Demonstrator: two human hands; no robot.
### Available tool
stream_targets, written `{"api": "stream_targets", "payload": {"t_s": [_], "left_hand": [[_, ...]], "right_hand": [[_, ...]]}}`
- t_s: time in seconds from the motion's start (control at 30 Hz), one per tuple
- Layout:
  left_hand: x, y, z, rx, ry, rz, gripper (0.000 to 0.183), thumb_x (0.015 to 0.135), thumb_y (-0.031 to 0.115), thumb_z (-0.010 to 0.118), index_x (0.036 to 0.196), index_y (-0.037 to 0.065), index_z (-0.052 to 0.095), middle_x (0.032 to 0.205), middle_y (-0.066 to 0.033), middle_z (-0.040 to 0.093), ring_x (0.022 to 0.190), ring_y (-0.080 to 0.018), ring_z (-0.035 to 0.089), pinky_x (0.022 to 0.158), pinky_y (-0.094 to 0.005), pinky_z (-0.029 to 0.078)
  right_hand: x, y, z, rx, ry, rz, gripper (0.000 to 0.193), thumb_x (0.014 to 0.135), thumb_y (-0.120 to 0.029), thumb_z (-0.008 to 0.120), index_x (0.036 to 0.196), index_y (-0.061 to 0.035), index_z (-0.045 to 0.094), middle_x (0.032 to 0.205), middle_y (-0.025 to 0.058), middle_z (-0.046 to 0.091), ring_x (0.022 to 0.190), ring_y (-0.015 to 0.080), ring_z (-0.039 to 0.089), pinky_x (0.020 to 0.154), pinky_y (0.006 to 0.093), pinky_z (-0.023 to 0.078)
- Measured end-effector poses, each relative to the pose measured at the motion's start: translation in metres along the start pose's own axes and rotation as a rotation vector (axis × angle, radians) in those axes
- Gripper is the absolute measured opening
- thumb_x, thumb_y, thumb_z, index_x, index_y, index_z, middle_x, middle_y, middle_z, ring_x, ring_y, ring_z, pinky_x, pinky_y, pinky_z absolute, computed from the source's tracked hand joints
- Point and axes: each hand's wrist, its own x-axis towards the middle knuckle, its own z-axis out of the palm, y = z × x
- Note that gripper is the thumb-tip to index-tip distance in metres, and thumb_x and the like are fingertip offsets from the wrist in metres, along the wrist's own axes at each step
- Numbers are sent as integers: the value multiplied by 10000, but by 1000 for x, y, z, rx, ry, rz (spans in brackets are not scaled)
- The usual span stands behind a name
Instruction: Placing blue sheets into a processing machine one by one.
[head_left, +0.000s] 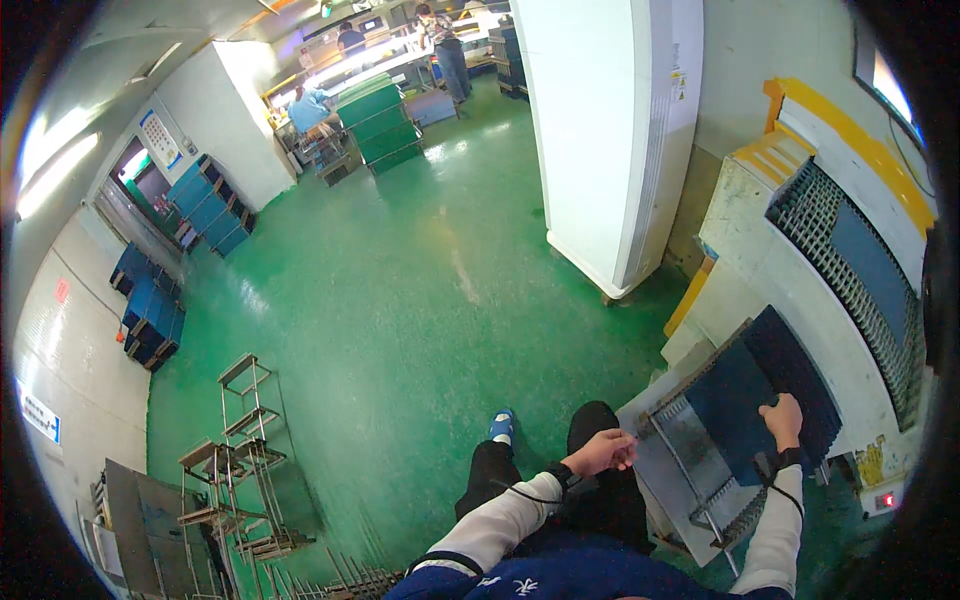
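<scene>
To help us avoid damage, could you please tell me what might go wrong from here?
The dark sheets look fanned rather than squared, so some might slide out of line. Only the right hand is at them; the left hand is apart, so they may shift unsteadied. They sit close beside the pale machine and could catch.

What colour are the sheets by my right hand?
Dark blue sheets, best seen in the head view.

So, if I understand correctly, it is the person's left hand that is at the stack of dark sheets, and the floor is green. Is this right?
Not quite: the head view shows the right hand at the stack of dark sheets, not the left hand. The floor is indeed green.
</scene>
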Motion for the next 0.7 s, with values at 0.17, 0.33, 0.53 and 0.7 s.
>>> {"api": "stream_targets", "payload": {"t_s": [0.17, 0.33, 0.53, 0.7], "left_hand": [[-1, 1, -2, 5, -18, 28, 183, 966, 224, 537, 1007, 47, 558, 838, -75, 623, 691, -170, 631, 600, -286, 522], [0, 1, 5, 6, -36, 34, 189, 968, 221, 534, 1006, 37, 556, 832, -73, 617, 681, -171, 631, 600, -290, 523], [1, 2, 14, 29, -42, 32, 182, 964, 220, 542, 998, 42, 556, 833, -63, 610, 678, -166, 630, 596, -284, 521], [5, -3, 10, 48, -43, 44, 184, 967, 226, 538, 987, 45, 562, 830, -61, 624, 678, -157, 625, 610, -285, 524]], "right_hand": [[0, -5, -4, -11, 25, -31, 539, 663, -267, 772, 1094, 23, 631, 1096, 208, 638, 1043, 347, 606, 889, 406, 483], [-4, -5, -5, -33, -18, 3, 532, 675, -271, 789, 1102, 6, 635, 1080, 195, 649, 1024, 342, 620, 867, 415, 497], [-10, -6, -4, -37, 30, -8, 507, 688, -281, 792, 1074, 9, 639, 1061, 198, 654, 1020, 336, 623, 856, 418, 501], [-13, -13, -13, -19, -4, 8, 461, 686, -269, 791, 1028, 9, 653, 1040, 205, 655, 996, 349, 628, 836, 423, 503]]}}
